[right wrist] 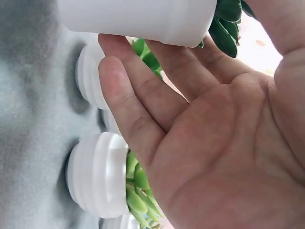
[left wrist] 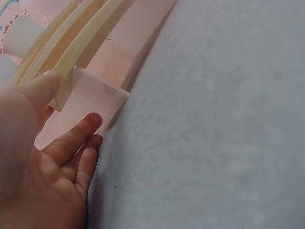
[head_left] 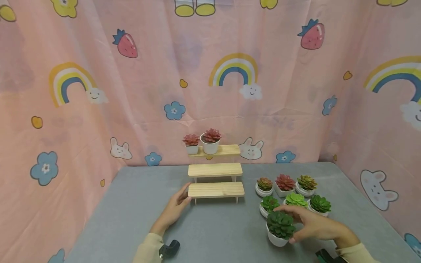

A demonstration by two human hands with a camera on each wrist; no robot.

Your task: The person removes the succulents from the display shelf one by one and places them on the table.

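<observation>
My left hand is at the left end of the lowest board of a three-step wooden display stand. In the left wrist view its thumb presses the board's end, and other fingers lie by the clear leg panel. Two red succulents, a smaller one and a larger one, stand in white pots on the top board. At the right, my right hand grips a dark green potted succulent, thumb and fingers around its white pot.
Several other potted succulents stand grouped on the grey table just beyond my right hand, among them a red one, a bright green one and a yellowish one. A pink patterned curtain hangs behind the table.
</observation>
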